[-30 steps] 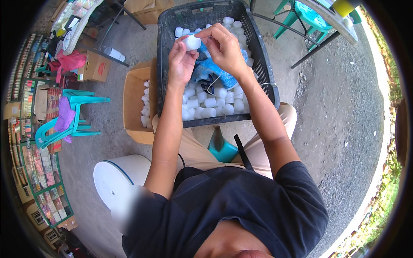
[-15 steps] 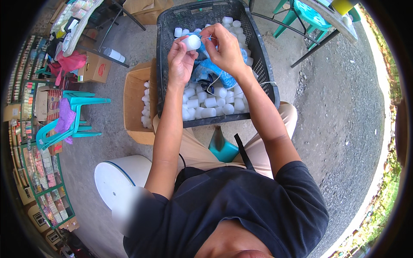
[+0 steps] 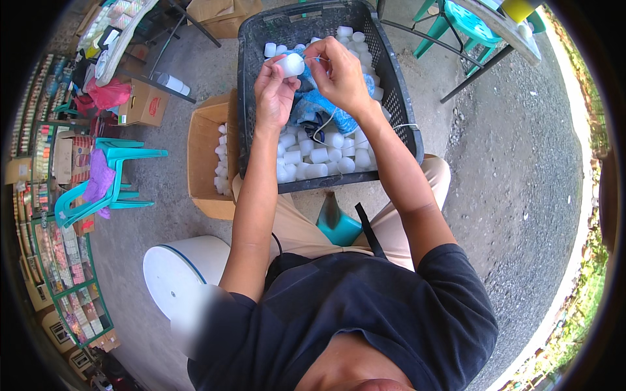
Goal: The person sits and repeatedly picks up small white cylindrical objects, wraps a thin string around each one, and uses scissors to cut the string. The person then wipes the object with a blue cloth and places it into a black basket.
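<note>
My left hand (image 3: 274,101) grips a short white cylinder-shaped candle (image 3: 291,65) between thumb and fingers, its end turned to the right. Close beside that end, my right hand (image 3: 343,77) has thumb and forefinger pinched on a thin pale wick (image 3: 317,58). Both hands are above a black plastic crate (image 3: 329,184) that holds many more white candles (image 3: 318,155). A blue patterned cloth (image 3: 312,108) lies on the candles under my hands, with a dark item and a loose cord (image 3: 325,130) on it.
Left of the crate stands a cardboard box (image 3: 203,146) with white candles inside. Nearer me is a white round container (image 3: 186,267). A green plastic chair (image 3: 124,156) is at the left, beside shelves (image 3: 62,260). Table legs (image 3: 476,65) stand at the far right.
Almost nothing differs. Both hands keep the same hold on the candle and the wick, in nearly the same place.
</note>
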